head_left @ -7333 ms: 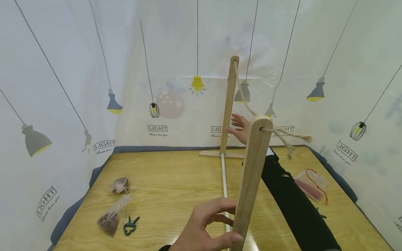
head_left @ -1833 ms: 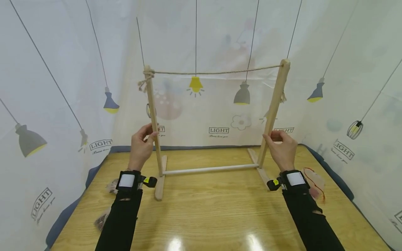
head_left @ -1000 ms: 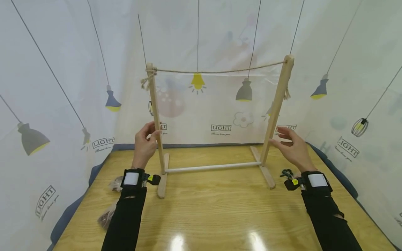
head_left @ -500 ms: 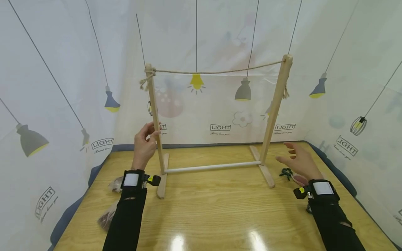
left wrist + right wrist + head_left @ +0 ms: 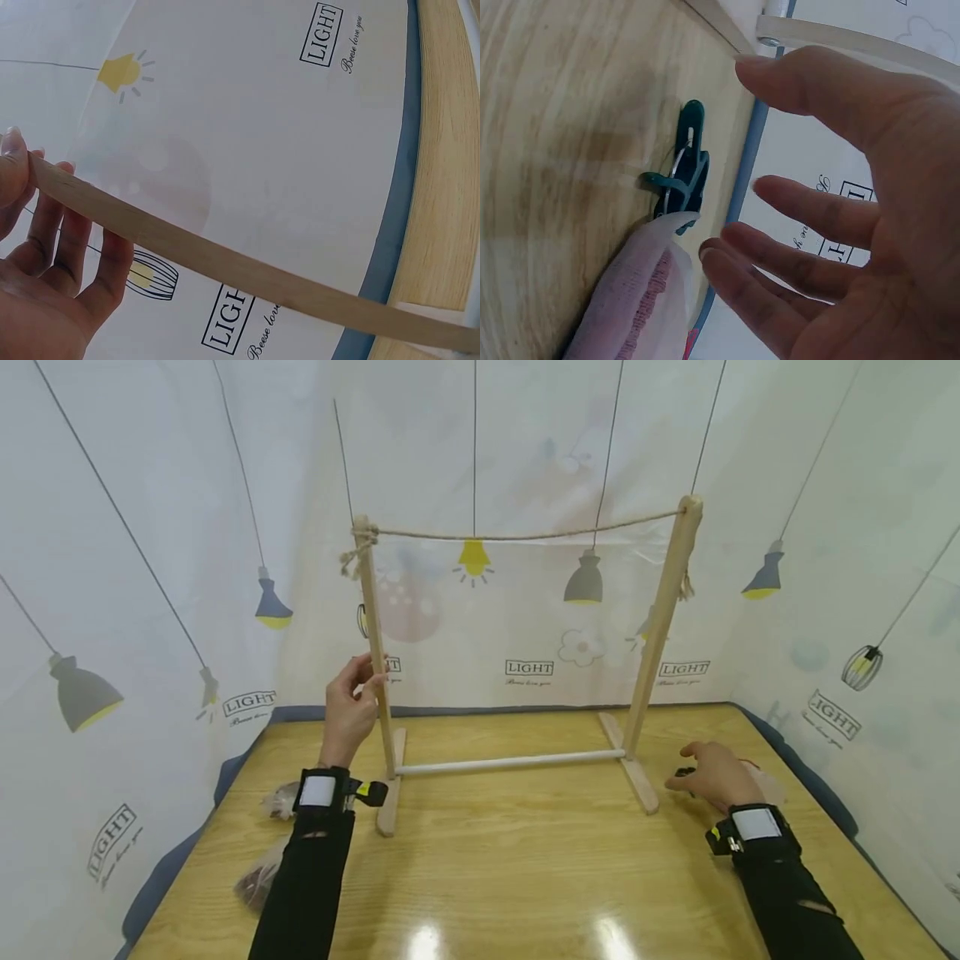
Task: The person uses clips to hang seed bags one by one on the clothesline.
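Note:
A wooden frame stands upright on the table: a left post [image 5: 372, 610], a right post [image 5: 660, 618], a white rod [image 5: 510, 763] low between them and a twine [image 5: 510, 537] strung across the top. My left hand [image 5: 351, 710] holds the left post partway up; in the left wrist view, thumb and fingers lie on either side of it. To the right of the frame, my right hand [image 5: 716, 775] is low over the table, thumb and fingers apart with nothing between them. Near its fingertips in the right wrist view lies a dark green spring clip [image 5: 694, 169], against a sheer pouch with pink contents [image 5: 641, 292].
Two sheer pouches with dark contents, a rear one [image 5: 281, 802] and a front one [image 5: 258, 881], lie left of my left forearm. The right post's foot [image 5: 641, 789] juts toward me. A lamp-printed white sheet [image 5: 480, 635] surrounds the table [image 5: 510, 860].
The frame stood end-on to me at first and now stands crosswise. My right hand has let go of the right post and moved down and right to the clip; my left hand stays.

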`<state>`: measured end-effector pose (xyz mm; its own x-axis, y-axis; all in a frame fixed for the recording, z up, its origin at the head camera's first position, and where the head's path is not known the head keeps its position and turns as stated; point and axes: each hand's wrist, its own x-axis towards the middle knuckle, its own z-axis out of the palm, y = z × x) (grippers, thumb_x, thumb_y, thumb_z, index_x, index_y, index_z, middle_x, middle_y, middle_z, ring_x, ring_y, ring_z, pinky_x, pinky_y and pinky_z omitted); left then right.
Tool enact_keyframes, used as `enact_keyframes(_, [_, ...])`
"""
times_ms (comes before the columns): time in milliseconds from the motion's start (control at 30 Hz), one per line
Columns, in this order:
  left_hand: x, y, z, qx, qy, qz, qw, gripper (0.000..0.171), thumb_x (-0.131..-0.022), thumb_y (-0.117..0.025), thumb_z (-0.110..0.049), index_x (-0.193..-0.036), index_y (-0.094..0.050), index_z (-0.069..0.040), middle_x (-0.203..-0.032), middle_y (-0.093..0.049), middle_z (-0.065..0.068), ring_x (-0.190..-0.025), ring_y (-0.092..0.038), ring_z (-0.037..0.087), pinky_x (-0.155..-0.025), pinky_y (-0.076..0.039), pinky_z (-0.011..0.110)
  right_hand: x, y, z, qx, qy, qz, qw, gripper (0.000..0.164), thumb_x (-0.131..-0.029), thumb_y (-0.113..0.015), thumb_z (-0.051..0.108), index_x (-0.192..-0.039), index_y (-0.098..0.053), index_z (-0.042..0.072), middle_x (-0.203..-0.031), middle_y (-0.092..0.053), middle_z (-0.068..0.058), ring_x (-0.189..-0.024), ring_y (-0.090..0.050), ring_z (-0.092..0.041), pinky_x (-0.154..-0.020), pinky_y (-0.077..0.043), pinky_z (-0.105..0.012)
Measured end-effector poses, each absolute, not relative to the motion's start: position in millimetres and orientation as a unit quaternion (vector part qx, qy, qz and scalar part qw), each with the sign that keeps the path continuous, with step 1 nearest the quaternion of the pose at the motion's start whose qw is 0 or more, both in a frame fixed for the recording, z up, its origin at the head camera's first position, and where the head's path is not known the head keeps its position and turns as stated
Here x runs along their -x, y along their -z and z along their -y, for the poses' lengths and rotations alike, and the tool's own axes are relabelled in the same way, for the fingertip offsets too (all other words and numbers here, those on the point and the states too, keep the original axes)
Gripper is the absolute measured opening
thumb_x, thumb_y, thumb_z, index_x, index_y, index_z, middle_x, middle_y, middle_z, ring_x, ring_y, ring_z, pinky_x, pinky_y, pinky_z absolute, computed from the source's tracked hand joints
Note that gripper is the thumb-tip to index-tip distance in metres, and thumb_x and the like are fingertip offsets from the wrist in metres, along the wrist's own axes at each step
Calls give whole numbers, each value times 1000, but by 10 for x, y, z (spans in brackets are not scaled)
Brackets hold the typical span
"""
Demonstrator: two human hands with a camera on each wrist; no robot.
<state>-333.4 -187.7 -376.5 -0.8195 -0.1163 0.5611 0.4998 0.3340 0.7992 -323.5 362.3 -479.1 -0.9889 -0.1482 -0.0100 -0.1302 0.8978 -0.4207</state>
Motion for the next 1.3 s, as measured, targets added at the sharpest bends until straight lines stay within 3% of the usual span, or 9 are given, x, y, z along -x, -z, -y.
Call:
enact_keyframes(300, [3312,3760,1840,129,566,766,278,31,-105,-58,-13,-135,-66,-12,-113,-70,11,-97,-61,9,-69,-50,16,3239,4903,-3631,77,196,-977,18,66,-82,-84,33,-124,-63,-14,-117,-68,-34,-105,-64,-52,-84,-56,-58])
enact_keyframes(633, [3319,3714,1807,140,569,761,280,32,-104,-58,-10,-136,-65,-8,-119,-69,22,-97,-60,6,-71,-51,15,3240,4952,-3665,67,200,-977,-1,48,-88,-77,20,-119,-66,-15,-112,-69,-33,-98,-67,-48,-80,-58,-57])
enact_keyframes(833, [3265,3627,1777,132,571,765,267,36,-105,-56,-5,-139,-59,2,-125,-66,27,-99,-58,7,-75,-51,16,3272,4951,-3652,62,207,-976,-8,41,-90,-75,16,-117,-68,-14,-109,-71,-32,-95,-68,-45,-80,-58,-56])
enact_keyframes(1000, [3305,3726,1832,129,569,764,277,35,-105,-57,-11,-140,-61,-5,-123,-67,22,-99,-58,6,-73,-49,15,3281,4973,-3611,64,205,-977,-13,38,-88,-73,16,-114,-70,-12,-106,-72,-30,-91,-69,-42,-77,-59,-54])
enact_keyframes(1300, [3283,3770,1858,134,556,769,285,35,-105,-58,-13,-139,-62,-7,-121,-67,22,-99,-60,6,-74,-50,14,3265,5001,-3602,49,245,-968,-17,34,-85,-76,18,-110,-73,-5,-104,-72,-27,-88,-68,-37,-73,-58,-50])
